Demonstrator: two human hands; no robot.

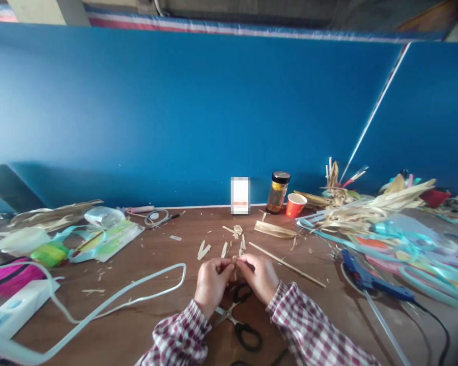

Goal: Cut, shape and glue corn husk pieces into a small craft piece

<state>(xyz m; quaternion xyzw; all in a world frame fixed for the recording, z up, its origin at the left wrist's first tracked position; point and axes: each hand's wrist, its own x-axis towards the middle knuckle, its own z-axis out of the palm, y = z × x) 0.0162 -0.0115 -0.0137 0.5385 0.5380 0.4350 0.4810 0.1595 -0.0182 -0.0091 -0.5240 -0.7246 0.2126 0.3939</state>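
My left hand (212, 285) and my right hand (261, 277) meet at the fingertips over the brown table. Both pinch a small piece of pale dried corn husk (234, 260), mostly covered by the fingers. Below them lies a pair of scissors with black handles (248, 337), partly hidden by my left sleeve. Just beyond the hands are cut husk strips (203, 250) and a small curled husk bit (237, 231). A thin stick (288, 265) rests to the right of my right hand.
A blue glue gun (377, 282) with a cord lies at right, near ribbons and a husk pile (347, 216). A lidded jar (278, 193) and red paper cup (296, 206) stand at the back. A white cable (125, 297) loops at left.
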